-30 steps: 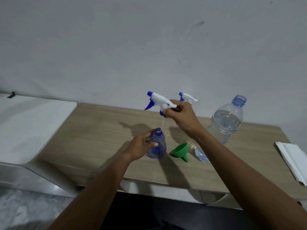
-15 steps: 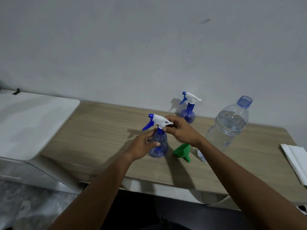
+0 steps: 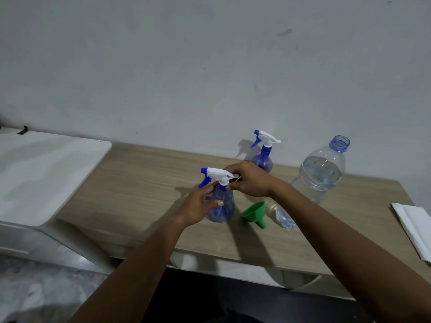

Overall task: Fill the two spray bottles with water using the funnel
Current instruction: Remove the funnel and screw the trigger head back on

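Within left fingers (image 3: 206, 191), near spray bottle (image 3: 225, 206)

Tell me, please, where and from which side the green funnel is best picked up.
Probably pinch the green funnel by its wide rim, coming from above: it lies on its side on the table, rim raised, narrow spout low and pointing toward the person.

left hand (image 3: 198, 206), right hand (image 3: 253, 180) bare; forearms (image 3: 144, 264) unsleeved.
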A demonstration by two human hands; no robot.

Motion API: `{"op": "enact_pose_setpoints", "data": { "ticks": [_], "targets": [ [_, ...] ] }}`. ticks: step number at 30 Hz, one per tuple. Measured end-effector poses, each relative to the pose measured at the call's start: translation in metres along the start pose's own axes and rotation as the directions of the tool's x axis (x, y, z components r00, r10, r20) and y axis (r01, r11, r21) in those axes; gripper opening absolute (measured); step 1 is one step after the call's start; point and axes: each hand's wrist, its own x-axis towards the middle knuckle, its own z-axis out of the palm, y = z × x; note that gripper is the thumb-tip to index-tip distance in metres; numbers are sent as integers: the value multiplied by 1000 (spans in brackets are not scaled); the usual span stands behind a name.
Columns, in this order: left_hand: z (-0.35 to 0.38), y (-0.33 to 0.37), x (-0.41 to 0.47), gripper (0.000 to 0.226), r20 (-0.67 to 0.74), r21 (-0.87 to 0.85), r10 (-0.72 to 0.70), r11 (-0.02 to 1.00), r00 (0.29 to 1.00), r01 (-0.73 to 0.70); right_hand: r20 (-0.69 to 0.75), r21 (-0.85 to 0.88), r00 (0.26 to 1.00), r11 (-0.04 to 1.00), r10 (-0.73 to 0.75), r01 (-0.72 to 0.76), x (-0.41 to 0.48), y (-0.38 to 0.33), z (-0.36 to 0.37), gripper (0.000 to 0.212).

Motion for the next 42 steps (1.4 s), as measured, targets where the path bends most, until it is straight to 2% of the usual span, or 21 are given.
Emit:
{"op": "enact_pose_setpoints", "data": {
  "ticks": [6, 16, 23, 25, 27, 33, 42],
  "targets": [
    [0, 0, 1, 55, -12, -43, -52, 998, 999, 52, 42, -59, 998, 997, -55, 57, 0, -6, -9, 23],
    [2, 3, -2, 56, -16, -26, 28, 999, 999, -29, 29, -99, 999, 995, -15, 18, 2, -2, -4, 24],
    [2, 0, -2, 58, -34, -59, 14, 998, 999, -16, -104, -104, 994, 995, -18, 7, -4, 2, 12, 15],
    [3, 0, -2, 58, -30, -69, 17, 997, 999, -19, -154, -70, 988, 998, -7, -4, -7, 4, 19, 20],
    [4, 0, -2, 60, -24, -70, 26, 997, 999, -28, -180, -25, 984, 1000, 9, -14, -9, 5, 21, 13],
    [3, 3, -2, 57, -25, -44, 35, 998, 999, -36, -100, -13, 995, 1000, 15, -16, -10, 3, 7, 23],
    [4, -1, 0, 57, -38, -36, 32, 999, 999, -34, -131, -135, 990, 990, -44, 26, -5, 5, 15, 17]
  ]
}}
